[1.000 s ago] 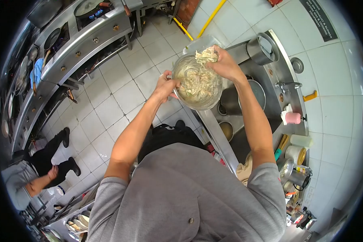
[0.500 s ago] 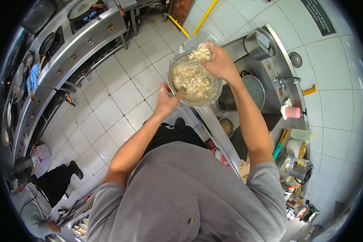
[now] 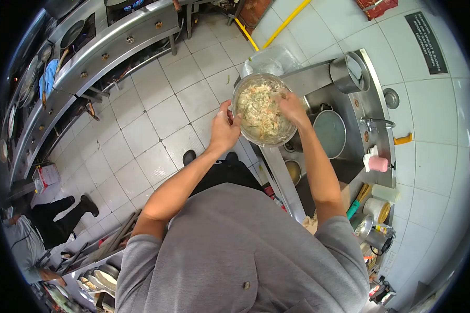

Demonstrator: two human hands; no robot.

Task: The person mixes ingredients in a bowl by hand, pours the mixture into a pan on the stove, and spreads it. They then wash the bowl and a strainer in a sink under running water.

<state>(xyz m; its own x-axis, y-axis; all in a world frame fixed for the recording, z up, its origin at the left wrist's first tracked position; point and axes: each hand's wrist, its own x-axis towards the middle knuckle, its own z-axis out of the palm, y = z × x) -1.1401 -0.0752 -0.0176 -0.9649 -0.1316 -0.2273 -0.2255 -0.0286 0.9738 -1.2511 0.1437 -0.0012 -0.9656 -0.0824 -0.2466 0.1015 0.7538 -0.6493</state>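
A round mixing bowl point(image 3: 269, 142) is in front of me beside the sink edge, filled with a pale shredded mixture point(image 3: 262, 107) flecked with green and orange. My left hand point(image 3: 225, 130) grips the bowl's left side, thumb by the rim and fingers curled against the outer wall. Over the right rim reaches my right hand point(image 3: 291, 108), its fingers down in the mixture. Motion blur and the food hide those fingertips, so how far they are closed does not show.
To the right is a steel sink counter point(image 3: 318, 78) with a large pot point(image 3: 330, 134), a faucet point(image 3: 376, 123) and a steel container point(image 3: 344, 74). A clear plastic tub point(image 3: 271, 60) stands beyond the bowl. Stoves point(image 3: 117, 49) line the left; another person point(image 3: 28, 235) stands lower left.
My right hand has come down from above the far rim, where it held a clump of mixture, into the bowl. The bowl appears slightly farther right and lower in view.
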